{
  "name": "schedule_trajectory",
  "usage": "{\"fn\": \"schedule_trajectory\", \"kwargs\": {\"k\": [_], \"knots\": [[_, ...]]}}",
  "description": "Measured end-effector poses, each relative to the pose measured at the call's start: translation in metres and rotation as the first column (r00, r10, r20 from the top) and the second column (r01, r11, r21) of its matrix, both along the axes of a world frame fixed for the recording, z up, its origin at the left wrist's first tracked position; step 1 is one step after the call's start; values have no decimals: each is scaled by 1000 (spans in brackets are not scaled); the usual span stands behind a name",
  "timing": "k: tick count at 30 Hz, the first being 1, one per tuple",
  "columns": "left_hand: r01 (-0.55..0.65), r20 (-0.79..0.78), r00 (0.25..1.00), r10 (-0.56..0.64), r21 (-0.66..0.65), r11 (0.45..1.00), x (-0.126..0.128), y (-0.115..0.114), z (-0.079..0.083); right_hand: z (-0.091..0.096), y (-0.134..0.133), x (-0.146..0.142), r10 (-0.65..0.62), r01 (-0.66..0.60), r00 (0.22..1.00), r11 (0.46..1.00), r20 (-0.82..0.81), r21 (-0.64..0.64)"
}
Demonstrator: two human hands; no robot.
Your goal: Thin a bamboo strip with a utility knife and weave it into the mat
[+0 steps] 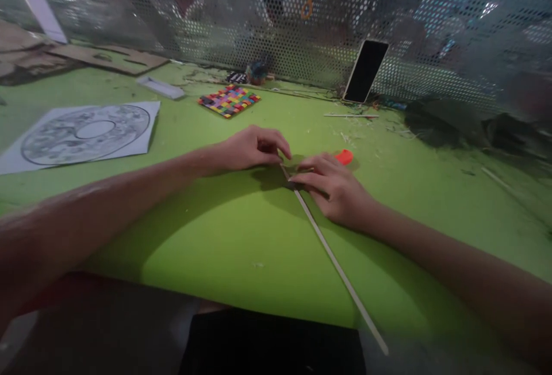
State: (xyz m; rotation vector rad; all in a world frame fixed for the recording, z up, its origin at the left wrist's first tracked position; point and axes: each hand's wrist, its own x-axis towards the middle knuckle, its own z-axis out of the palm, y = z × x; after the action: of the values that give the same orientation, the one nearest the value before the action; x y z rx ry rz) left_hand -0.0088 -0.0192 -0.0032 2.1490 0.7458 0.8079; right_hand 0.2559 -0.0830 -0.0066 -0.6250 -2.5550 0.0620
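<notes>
Stick [340,268], 1, centre frame: I see left hand [259,148] pinching its tip, right hand [338,188] bunched alongside, grip unclear.

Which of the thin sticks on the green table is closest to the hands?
The long pale stick, its far end between the left hand and right hand. The white stick by the phone and the right-side stick lie away from both.

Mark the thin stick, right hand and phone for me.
Thin stick [329,249], head view, middle of its length.
Right hand [335,187], head view, back of the hand.
Phone [366,71], head view, middle of its dark screen.
</notes>
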Motion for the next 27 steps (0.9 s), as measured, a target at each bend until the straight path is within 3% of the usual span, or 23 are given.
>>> {"fn": "schedule_trajectory", "kwargs": {"k": [3, 5, 6, 8, 10, 11, 13, 17, 19, 22, 27], "knots": [[-237, 251, 946, 205, 103, 966, 1, -17, 21, 0, 0, 8, -83, 84, 996, 996, 11, -15], [-258, 299, 937, 181, 240, 936, 11, -44, 36, -1, 5, 15, -146, 147, 987, 989, 65, -8], [-173, 254, 963, 91, 319, 932, 19, -61, 40, -1, 8, 18, -157, 159, 983, 987, 98, -8], [151, 42, 982, -183, 405, 902, 37, -94, 39, -2, 15, 23, -150, 154, 978, 988, 145, -15], [496, -219, 868, -445, 430, 754, 58, -118, 31, -2, 21, 27, -131, 138, 977, 990, 167, -29], [587, -280, 808, -519, 464, 663, 69, -124, 26, -2, 22, 28, -127, 134, 977, 990, 172, -31], [640, -355, 760, -545, 557, 530, 88, -124, 18, -3, 23, 28, -122, 129, 977, 991, 177, -25], [603, -451, 797, -401, 625, 496, 117, -102, 12, -6, 21, 29, -134, 134, 978, 991, 161, 8], [620, -456, 784, -421, 612, 492, 126, -93, 11, -7, 21, 30, -131, 129, 979, 991, 156, 22], [635, -420, 771, -478, 564, 528, 131, -90, 8, -7, 21, 31, -107, 106, 982, 994, 154, 11], [630, -409, 776, -480, 546, 553, 129, -92, 5, -3, 26, 33, -46, 61, 987, 993, 156, -97]]}}
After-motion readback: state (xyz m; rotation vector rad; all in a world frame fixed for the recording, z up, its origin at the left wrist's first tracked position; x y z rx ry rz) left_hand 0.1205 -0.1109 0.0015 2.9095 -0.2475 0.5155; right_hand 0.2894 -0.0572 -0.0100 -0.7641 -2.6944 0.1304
